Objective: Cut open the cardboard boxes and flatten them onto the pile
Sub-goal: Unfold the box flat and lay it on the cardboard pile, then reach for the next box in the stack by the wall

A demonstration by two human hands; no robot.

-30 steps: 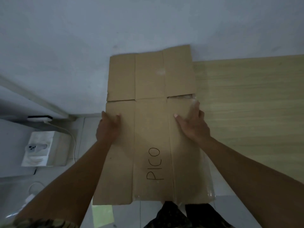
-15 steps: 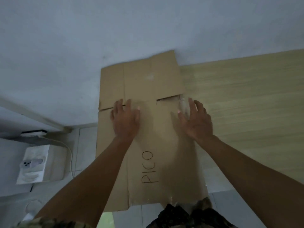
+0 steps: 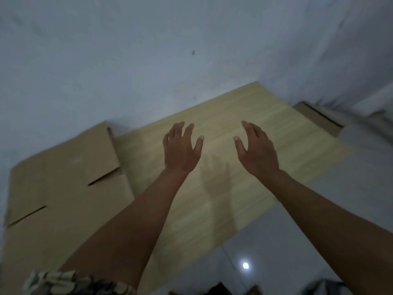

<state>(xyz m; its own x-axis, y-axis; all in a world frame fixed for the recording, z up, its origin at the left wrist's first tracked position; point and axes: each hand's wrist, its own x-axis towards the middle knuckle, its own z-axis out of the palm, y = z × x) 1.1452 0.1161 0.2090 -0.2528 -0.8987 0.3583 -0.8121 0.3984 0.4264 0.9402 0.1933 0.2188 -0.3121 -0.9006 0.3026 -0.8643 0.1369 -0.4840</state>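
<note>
Both hands raised over the wooden board (image 3: 240, 116), palms down, nothing held. Left hand (image 3: 180, 150) with fingers straight and slightly spread, thumb out to the side. Right hand (image 3: 258, 151) likewise loose and spread, thumb turned inward toward the left. No contact with the board visible from either hand — only a shadow cast on the wood beneath.

Flattened cardboard (image 3: 63, 184) lay flat to the left, beside the board's left edge and against the white wall (image 3: 148, 50), its slits and flaps facing up. Appeared finished, judging by how flat it lay.

Next box (image 3: 316, 118) sat at the far right, past the board's far right corner, only partly in view. Lay forward and to the right of the fingertips, well apart from both hands. Visible top edge ran diagonally from near left to far right, roughly in line with the board's right side. Whether still taped shut — could not be told from this angle.

Right hand nearer to that box; left hand nearer to the flattened sheet. Reach likely to lead with the right, across the board. No cutting tool seen anywhere in view.
</note>
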